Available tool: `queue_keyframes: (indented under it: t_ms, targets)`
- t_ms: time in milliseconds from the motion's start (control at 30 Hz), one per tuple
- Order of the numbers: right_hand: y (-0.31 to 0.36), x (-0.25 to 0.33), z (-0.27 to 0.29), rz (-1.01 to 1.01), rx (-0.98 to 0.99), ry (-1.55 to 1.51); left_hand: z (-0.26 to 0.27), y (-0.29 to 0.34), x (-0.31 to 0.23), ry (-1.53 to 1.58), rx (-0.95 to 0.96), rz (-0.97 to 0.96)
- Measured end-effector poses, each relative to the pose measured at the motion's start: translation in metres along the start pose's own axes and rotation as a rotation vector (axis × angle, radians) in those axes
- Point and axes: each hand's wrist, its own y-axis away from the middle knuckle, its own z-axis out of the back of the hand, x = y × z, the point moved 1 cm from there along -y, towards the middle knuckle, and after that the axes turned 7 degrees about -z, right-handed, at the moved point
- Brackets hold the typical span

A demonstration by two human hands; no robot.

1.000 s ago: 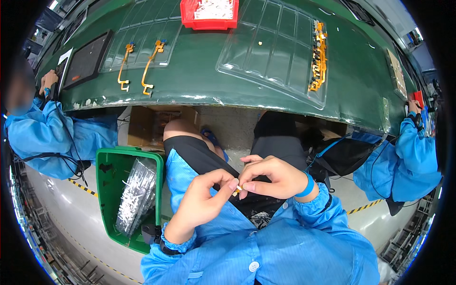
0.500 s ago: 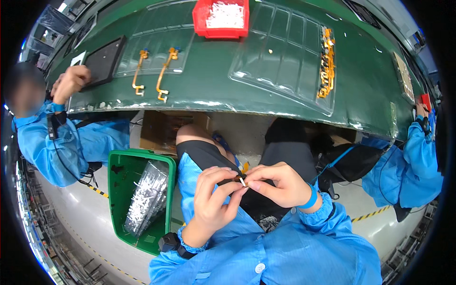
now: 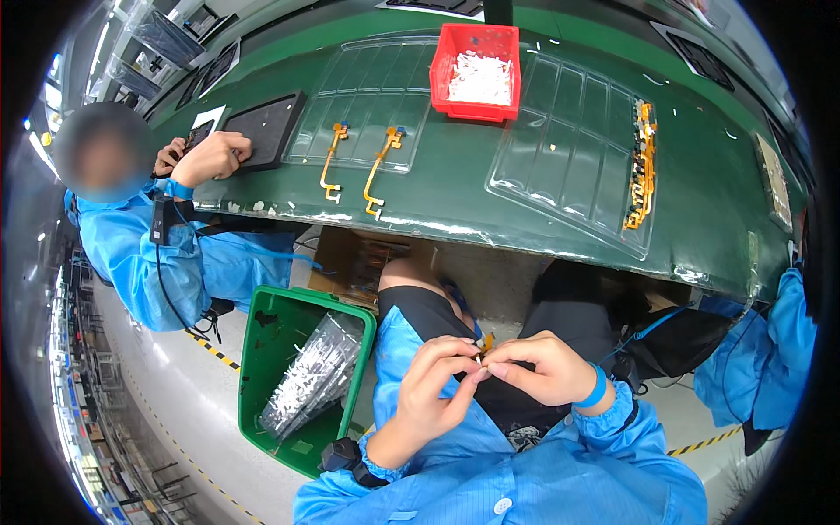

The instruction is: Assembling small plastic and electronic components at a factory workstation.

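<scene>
My left hand (image 3: pixel 437 389) and my right hand (image 3: pixel 547 372) meet above my lap, fingertips pinched together. Between them is a small orange flex cable (image 3: pixel 487 341), mostly covered by my fingers. A short white piece (image 3: pixel 479 358) shows at the fingertips. On the green table ahead, two similar flex cables (image 3: pixel 378 175) lie apart on a clear plastic tray (image 3: pixel 411 96). Several more are bunched along the right side of a second clear tray (image 3: pixel 551 166). A red bin (image 3: pixel 475 111) of small white pieces stands between the trays.
A green tub (image 3: pixel 248 385) with plastic trays and white scraps stands on the floor left of my legs. A co-worker's hand (image 3: pixel 214 157) rests by a black tray (image 3: pixel 267 127) at left. Another person's blue sleeve (image 3: pixel 792 306) is at right. A cardboard box (image 3: pixel 337 262) sits under the table.
My view has swung left, so the scene sits farther right and lower. My hands stay pinched together over my lap. The right-hand person's red object has left the view.
</scene>
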Motion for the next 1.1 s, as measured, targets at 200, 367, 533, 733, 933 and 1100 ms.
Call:
queue_keyframes:
  t_ms: [200,367,533,733,933,1100]
  targets:
    - [-0.003,-0.006,-0.006,-0.034,-0.013,-0.033,0.003,-0.001,0.0,-0.206,0.047,-0.121]
    - [-0.006,-0.002,-0.011,-0.004,-0.043,0.039,0.006,0.003,0.002,-0.189,0.012,-0.054]
    - [-0.005,0.007,-0.012,-0.028,-0.084,0.129,0.005,0.003,0.005,-0.082,0.037,-0.02]
    - [-0.012,0.01,-0.019,-0.043,0.009,0.183,0.014,0.013,0.001,0.11,0.031,0.205]
    - [-0.018,0.012,-0.027,0.039,0.06,0.261,0.03,0.029,0.0,0.147,-0.022,0.302]
    - [-0.018,0.007,-0.028,0.018,0.045,0.275,0.067,0.069,0.024,0.19,-0.506,0.557]
